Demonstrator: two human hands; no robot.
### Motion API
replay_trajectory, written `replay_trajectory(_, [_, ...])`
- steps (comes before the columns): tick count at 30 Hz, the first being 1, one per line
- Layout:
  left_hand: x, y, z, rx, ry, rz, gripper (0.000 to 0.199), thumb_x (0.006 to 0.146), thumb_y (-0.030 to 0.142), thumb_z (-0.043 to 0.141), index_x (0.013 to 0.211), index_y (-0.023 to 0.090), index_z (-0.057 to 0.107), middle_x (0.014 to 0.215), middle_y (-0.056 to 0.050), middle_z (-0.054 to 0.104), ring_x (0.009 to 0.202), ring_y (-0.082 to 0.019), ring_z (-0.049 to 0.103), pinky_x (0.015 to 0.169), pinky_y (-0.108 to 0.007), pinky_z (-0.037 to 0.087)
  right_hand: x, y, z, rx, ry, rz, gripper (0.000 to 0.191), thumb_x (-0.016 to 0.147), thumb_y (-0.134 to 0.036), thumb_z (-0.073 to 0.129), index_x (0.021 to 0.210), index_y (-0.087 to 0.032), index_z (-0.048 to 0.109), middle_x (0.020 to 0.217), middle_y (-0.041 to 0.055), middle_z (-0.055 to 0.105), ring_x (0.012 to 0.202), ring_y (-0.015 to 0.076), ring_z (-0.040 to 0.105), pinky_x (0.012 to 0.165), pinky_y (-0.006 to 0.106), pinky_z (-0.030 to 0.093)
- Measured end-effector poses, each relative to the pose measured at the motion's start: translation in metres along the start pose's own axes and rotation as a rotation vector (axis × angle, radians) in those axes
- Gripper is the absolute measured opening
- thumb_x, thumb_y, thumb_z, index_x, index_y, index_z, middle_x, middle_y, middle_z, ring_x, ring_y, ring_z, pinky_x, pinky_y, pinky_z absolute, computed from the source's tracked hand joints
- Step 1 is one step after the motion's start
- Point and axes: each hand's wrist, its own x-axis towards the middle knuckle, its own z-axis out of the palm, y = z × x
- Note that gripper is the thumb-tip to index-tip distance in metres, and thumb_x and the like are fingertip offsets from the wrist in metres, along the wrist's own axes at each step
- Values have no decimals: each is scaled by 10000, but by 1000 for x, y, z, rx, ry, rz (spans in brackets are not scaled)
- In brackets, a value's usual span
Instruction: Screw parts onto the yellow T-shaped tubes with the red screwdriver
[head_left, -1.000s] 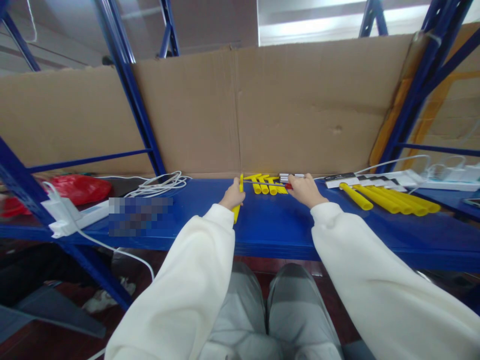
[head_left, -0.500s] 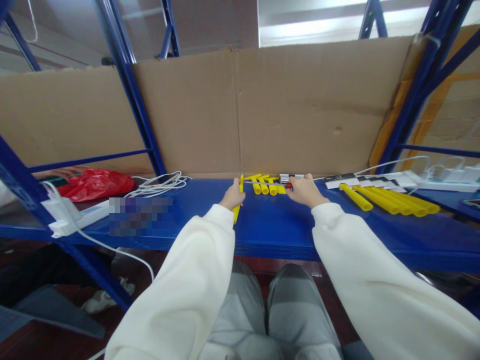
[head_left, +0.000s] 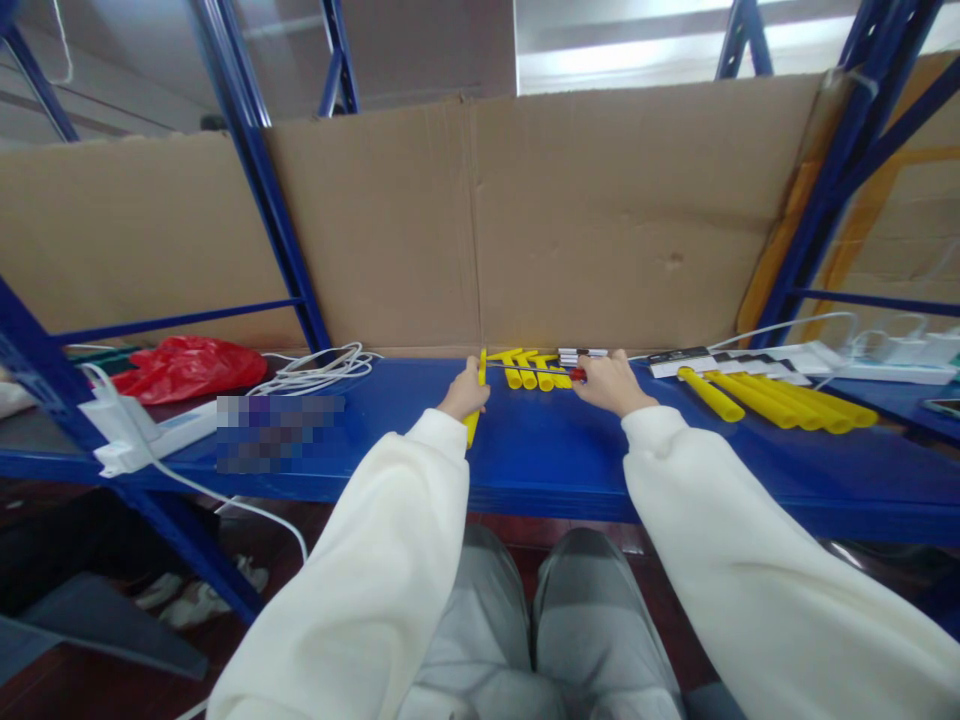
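My left hand is closed around a yellow plastic part with a long handle, held upright over the front of the blue shelf. My right hand grips the red handle of a screwdriver. Its thin metal shaft points left and reaches the upper part of the yellow piece; whether the tip sits in a screw is too small to tell. Just behind the shaft lie several similar yellow parts in a row, with small black-and-white items by my right hand.
Several yellow tubes lie at the right beside black-and-white packets and a power strip. At the left are coiled white cable, a red plastic bag and another power strip. Cardboard stands along the back.
Both my hands stay almost in place, still holding the yellow part and the screwdriver. Another person's hand by the red bag at the left has gone from view.
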Motion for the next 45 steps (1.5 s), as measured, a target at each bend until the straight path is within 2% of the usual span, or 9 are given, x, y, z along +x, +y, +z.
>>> replay_trajectory(4, [0,0,0,3,6,-11,419,864,77,546,1244,189,409,1047,-112,735,625,-168,711,609,-251,547,1,2,2,38,29,-14,325,898,-257,448,1058,-111,689,1074,202,750,986,306,687,878,397,317])
replay_trajectory(10, [1,-1,1,-7,2,-8,445,851,76,551,1258,194,416,1001,-87,738,606,-161,702,609,-254,555,2,3,2,3,19,-17,285,911,-247,493,1095,-123,671,989,199,761,922,297,703,850,369,349])
replay_trajectory(16, [-3,3,-1,-9,3,2,423,860,70,546,1251,183,434,1010,-95,737,598,-164,699,609,-260,552,0,0,1,0,-12,32,337,906,-237,462,1156,-112,649,988,194,762,932,296,700,840,369,349])
replay_trajectory(21, [-5,5,-2,-14,-11,-16,415,876,69,542,1255,190,425,1041,-88,731,592,-138,689,598,-227,533,3,4,5,75,1,12,288,880,-289,474,1011,-147,687,1038,170,761,963,301,684,881,400,330])
replay_trajectory(24, [-3,4,-1,-28,-11,-20,437,868,71,556,1265,199,427,1045,-80,733,595,-140,694,599,-226,534,4,7,8,90,13,7,253,863,-289,499,979,-172,690,999,144,765,928,286,683,845,381,351])
replay_trajectory(29, [-2,2,-1,-50,-13,-12,469,854,80,590,1280,205,436,1054,-80,736,598,-142,702,607,-227,539,4,8,9,73,-8,40,251,871,-249,517,1052,-182,677,956,140,765,888,265,691,733,325,386])
replay_trajectory(38, [-2,1,-1,-51,-28,-1,433,882,62,540,1281,189,430,1078,-98,734,519,-112,656,510,-199,486,3,8,6,138,-52,41,218,870,-274,526,988,-184,685,1021,109,765,990,268,682,861,360,381])
replay_trajectory(45, [-3,2,-2,-62,-30,-21,448,878,76,581,1282,198,428,1093,-105,735,553,-123,679,527,-195,480,0,6,2,142,-54,58,167,861,-250,599,996,-216,692,957,93,764,882,246,694,699,290,411])
